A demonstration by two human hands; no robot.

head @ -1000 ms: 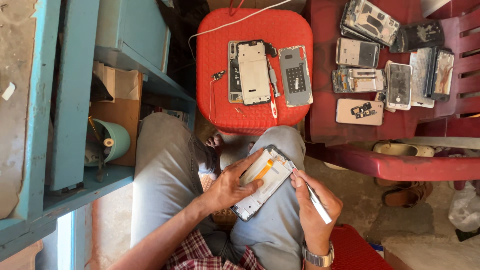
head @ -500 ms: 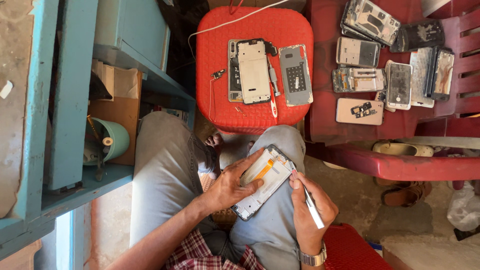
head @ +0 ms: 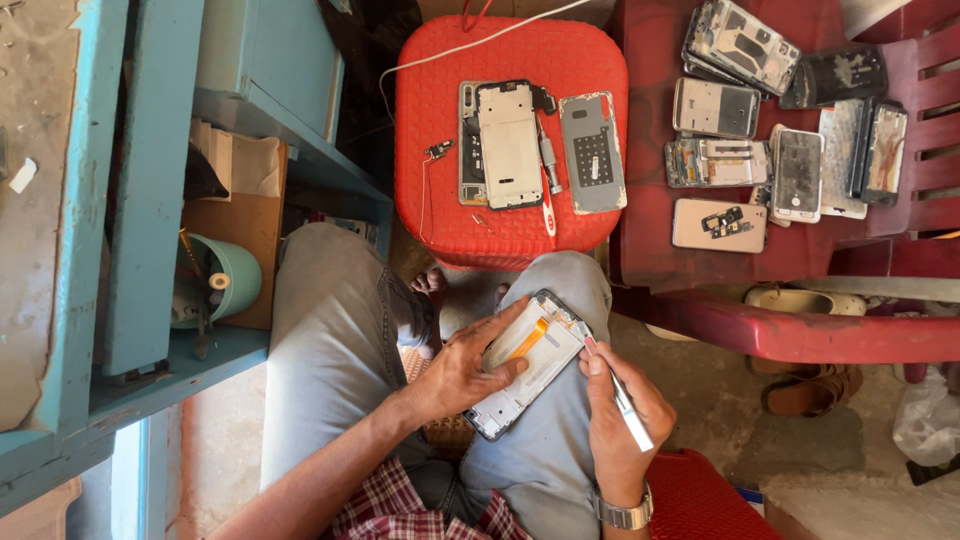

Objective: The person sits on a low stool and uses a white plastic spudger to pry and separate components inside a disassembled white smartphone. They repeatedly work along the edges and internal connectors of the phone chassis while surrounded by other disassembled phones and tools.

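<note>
An opened phone frame point(head: 527, 366) with an orange strip inside rests on my right thigh. My left hand point(head: 462, 365) holds it from the left, thumb across its inner face. My right hand point(head: 618, 412) grips a thin silver tool point(head: 622, 394) whose tip touches the frame's upper right edge. A metal watch sits on my right wrist.
A red plastic stool point(head: 440, 100) ahead carries phone parts point(head: 511, 143), a grey back cover point(head: 592, 152) and a screwdriver point(head: 547, 165). A red chair point(head: 800, 255) on the right holds several dismantled phones. Blue shelves point(head: 130, 200) with a green cup point(head: 232, 277) stand at left.
My right hand has shifted slightly up along the phone frame's right edge with the tool. My left hand keeps the same hold.
</note>
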